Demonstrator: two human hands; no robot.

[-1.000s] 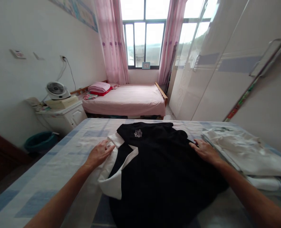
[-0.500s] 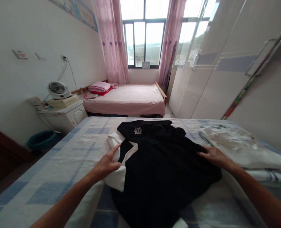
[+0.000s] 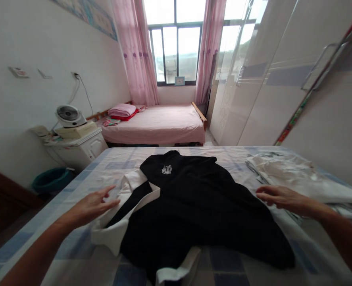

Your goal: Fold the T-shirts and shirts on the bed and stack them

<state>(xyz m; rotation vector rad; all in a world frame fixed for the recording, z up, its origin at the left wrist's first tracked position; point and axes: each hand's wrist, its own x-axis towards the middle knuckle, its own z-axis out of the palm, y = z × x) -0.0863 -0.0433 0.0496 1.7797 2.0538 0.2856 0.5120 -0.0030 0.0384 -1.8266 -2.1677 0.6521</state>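
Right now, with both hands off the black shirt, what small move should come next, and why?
Probably bring the left hand down onto the white sleeve and fold it inward: the shirt lies spread on the bed, that sleeve juts out, and the right hand hovers open.

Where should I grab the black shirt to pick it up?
Probably the black shirt by its white-trimmed sleeve edge, coming from the left: it lies flat on the bed, and that folded edge sticks out loose beside the open left hand.
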